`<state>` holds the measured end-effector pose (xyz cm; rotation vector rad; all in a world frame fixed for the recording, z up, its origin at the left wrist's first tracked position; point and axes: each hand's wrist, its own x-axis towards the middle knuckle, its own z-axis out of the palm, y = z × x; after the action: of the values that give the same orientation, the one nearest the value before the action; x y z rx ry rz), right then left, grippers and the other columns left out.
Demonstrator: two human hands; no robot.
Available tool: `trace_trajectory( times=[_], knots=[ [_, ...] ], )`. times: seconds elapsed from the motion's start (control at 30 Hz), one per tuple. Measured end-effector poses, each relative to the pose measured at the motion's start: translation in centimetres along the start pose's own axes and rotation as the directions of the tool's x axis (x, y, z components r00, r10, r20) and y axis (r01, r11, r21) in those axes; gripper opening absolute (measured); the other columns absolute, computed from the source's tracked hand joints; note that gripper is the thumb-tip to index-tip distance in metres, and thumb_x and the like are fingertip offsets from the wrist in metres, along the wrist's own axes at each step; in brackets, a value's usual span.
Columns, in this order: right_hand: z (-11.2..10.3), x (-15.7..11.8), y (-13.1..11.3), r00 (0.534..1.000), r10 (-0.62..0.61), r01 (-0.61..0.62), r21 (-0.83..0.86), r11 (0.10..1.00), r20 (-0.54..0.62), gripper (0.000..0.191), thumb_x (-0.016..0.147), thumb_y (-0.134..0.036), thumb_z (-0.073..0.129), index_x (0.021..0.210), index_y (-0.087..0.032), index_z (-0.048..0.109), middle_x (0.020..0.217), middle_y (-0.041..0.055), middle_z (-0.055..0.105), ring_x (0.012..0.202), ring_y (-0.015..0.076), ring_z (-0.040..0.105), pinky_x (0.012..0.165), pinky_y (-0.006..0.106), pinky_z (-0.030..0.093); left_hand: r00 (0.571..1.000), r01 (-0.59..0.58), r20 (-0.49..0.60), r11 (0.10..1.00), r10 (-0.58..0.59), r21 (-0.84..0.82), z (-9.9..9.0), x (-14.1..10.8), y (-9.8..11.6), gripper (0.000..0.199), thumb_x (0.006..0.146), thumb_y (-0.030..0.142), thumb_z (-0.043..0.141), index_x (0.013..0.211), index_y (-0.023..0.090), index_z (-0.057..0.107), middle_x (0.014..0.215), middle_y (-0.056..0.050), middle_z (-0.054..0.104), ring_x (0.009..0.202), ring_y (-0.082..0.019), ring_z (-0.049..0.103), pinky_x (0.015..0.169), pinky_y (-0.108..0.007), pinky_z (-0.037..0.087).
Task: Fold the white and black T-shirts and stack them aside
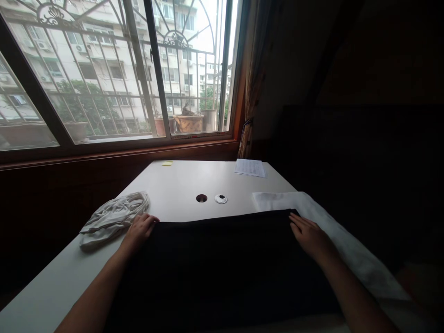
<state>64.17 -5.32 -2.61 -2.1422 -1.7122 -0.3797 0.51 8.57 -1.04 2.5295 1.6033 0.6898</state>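
Note:
A black cloth spreads over the near part of the white table, its far edge fairly straight. My left hand grips the cloth's far left corner with curled fingers. At the far right corner, my right hand pinches the same edge between thumb and fingers. Just beyond my left hand lies a crumpled off-white cloth. A white cloth lies under and beside my right hand, along the table's right side. Whether the black cloth is a garment or a plain piece is too dark to tell.
The white table has a round hole with a white ring-shaped cover beside it. Papers and a yellow sticky note lie at the back. A barred window and a tied curtain stand behind.

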Motion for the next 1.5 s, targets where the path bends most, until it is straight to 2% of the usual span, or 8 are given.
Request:
trace_trajectory(
  times=[0.23,0.4,0.53,0.77,1.0,1.3,1.4,1.5],
  knots=[
    [0.1,0.0,0.2,1.000,-0.003,0.003,0.010,1.000,-0.015,0.049,0.096,-0.036,0.037,0.128,-0.020,0.070,0.141,0.0037,0.064,0.130,0.0293,0.058,0.112,0.046,0.045,0.999,-0.017,-0.046,0.999,0.015,-0.039,0.2,0.2,-0.4,0.031,0.097,0.032,0.044,0.104,0.025,0.073,0.103,-0.009,0.066,0.102,-0.030,0.058,0.095,-0.048,0.047],
    [0.0,0.1,0.2,1.000,-0.019,0.019,0.025,1.000,-0.018,0.050,0.095,-0.036,0.037,0.126,-0.017,0.071,0.140,0.0060,0.065,0.129,0.0296,0.059,0.113,0.047,0.045,0.996,-0.026,-0.091,0.997,0.019,-0.072,0.4,0.3,-0.9,0.029,0.094,0.025,0.044,0.101,0.023,0.072,0.100,-0.009,0.066,0.098,-0.027,0.060,0.095,-0.047,0.048],
    [-0.1,0.2,0.0,0.999,-0.019,0.021,0.045,0.999,-0.043,0.049,0.094,-0.036,0.038,0.123,-0.016,0.073,0.137,0.0076,0.067,0.128,0.0305,0.060,0.112,0.048,0.045,0.996,-0.003,-0.084,0.996,-0.004,-0.085,0.3,0.3,-0.9,0.029,0.094,0.026,0.045,0.101,0.023,0.073,0.101,-0.009,0.067,0.099,-0.027,0.061,0.096,-0.046,0.050],
    [-0.4,0.1,-0.2,0.998,-0.004,0.010,0.094,0.995,-0.061,0.044,0.092,-0.035,0.043,0.119,-0.023,0.075,0.133,0.0053,0.069,0.125,0.0298,0.062,0.111,0.050,0.047,0.997,0.015,-0.072,0.997,-0.021,-0.079,-0.1,0.3,-0.5,0.028,0.093,0.026,0.047,0.100,0.024,0.074,0.099,-0.008,0.068,0.098,-0.028,0.063,0.095,-0.045,0.051],
    [-0.5,0.1,-0.3,0.998,-0.023,0.028,0.083,0.996,-0.056,0.048,0.093,-0.036,0.038,0.119,-0.016,0.074,0.133,0.0097,0.069,0.126,0.0308,0.061,0.113,0.049,0.045,0.998,0.005,-0.064,0.997,-0.010,-0.079,0.0,0.3,-0.5,0.031,0.092,0.026,0.045,0.101,0.022,0.075,0.099,-0.010,0.068,0.098,-0.029,0.061,0.096,-0.047,0.050],
    [-0.4,0.0,-0.3,0.997,-0.038,0.044,0.094,0.995,-0.070,0.046,0.094,-0.036,0.040,0.119,-0.018,0.074,0.133,0.0091,0.069,0.124,0.0302,0.062,0.111,0.049,0.046,0.997,-0.014,-0.073,0.995,0.007,-0.099,0.1,0.5,-0.8,0.031,0.092,0.028,0.045,0.099,0.023,0.075,0.099,-0.009,0.068,0.098,-0.028,0.061,0.094,-0.045,0.051],
    [-0.9,-0.1,-0.8,0.994,-0.034,0.044,0.092,0.995,-0.106,0.043,0.093,-0.035,0.042,0.114,-0.021,0.076,0.129,0.0083,0.071,0.123,0.0309,0.062,0.109,0.050,0.046,0.998,-0.018,-0.067,0.994,0.011,-0.111,0.2,0.6,-1.1,0.032,0.092,0.029,0.045,0.099,0.022,0.076,0.100,-0.009,0.067,0.099,-0.028,0.061,0.095,-0.046,0.050],
    [-2.4,-0.4,-1.8,0.984,-0.053,0.068,0.079,0.995,-0.172,0.037,0.093,-0.035,0.047,0.108,-0.022,0.078,0.121,0.0084,0.074,0.124,0.0332,0.058,0.108,0.052,0.044,0.998,-0.021,-0.063,0.993,0.014,-0.116,0.3,0.7,-1.3,0.033,0.092,0.030,0.045,0.100,0.023,0.076,0.100,-0.009,0.068,0.098,-0.028,0.061,0.094,-0.046,0.050]
  ],
)
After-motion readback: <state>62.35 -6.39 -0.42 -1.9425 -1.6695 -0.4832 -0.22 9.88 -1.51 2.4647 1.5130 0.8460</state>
